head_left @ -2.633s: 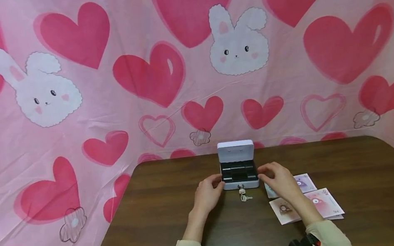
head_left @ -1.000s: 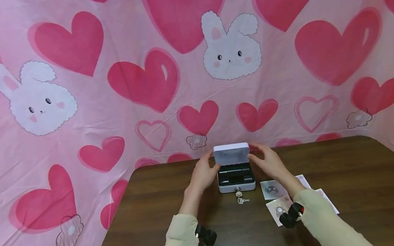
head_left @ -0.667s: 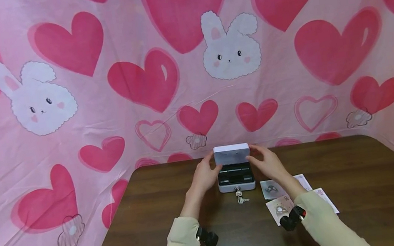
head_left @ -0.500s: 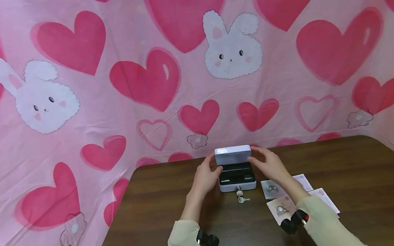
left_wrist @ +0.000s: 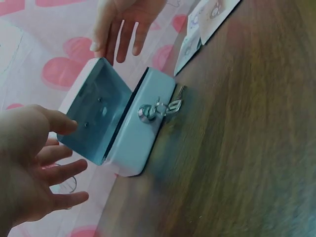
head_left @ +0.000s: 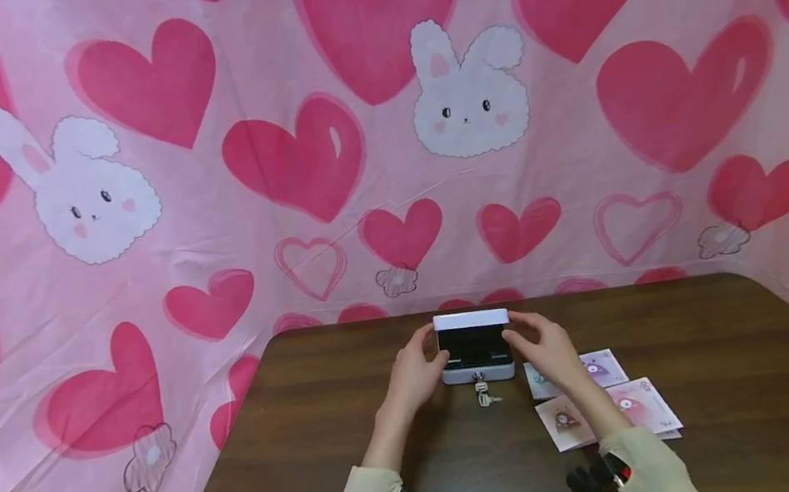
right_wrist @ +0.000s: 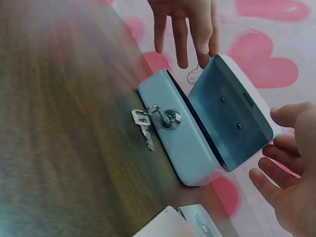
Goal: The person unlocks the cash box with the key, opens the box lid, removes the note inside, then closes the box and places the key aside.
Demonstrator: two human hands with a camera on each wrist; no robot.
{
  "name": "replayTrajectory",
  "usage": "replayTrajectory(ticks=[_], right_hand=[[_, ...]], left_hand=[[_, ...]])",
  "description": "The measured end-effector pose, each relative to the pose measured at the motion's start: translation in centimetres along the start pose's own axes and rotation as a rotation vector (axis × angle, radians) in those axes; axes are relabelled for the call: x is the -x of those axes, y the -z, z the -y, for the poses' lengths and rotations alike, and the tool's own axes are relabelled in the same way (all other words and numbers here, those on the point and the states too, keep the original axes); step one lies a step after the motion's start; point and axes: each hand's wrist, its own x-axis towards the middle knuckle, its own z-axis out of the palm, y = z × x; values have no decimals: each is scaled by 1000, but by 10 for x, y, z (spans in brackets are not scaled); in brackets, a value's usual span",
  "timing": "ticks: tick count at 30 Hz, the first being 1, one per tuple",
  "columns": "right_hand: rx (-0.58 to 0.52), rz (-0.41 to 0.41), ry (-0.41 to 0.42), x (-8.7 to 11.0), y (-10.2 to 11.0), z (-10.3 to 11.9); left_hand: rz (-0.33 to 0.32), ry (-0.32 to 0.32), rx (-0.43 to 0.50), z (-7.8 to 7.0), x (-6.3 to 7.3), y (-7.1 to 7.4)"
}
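A small pale cash box [head_left: 462, 376] stands on the table, its lid [head_left: 470, 319] tilted partway down over the black inside. My left hand [head_left: 412, 374] holds the lid's left side; in the left wrist view its thumb [left_wrist: 63, 123] lies at the front edge with the fingers behind. On the opposite side my right hand [head_left: 549, 352] holds the lid the same way, thumb [right_wrist: 286, 115] at the corner. A round lock [right_wrist: 172, 119] sits in the front wall, with keys [right_wrist: 143, 123] hanging from it on a ring.
Right of the box, colourful play banknotes [head_left: 644, 404] lie partly overlapping, some under my right forearm. The brown wooden table [head_left: 318, 458] ends just behind the box, where a pink cloth [head_left: 327, 306] printed with hearts and rabbits hangs.
Both hands went from the box's sides up to the raised lid. Since then the lid has swung forward and down between them, covering more of the inside.
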Motion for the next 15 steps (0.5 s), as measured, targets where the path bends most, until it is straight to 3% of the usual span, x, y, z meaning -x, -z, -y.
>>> replayTrajectory(ticks=[15], right_hand=[[-16, -16, -85, 20, -4, -7]], left_hand=[[-46, 0, 31, 10, 21, -11]])
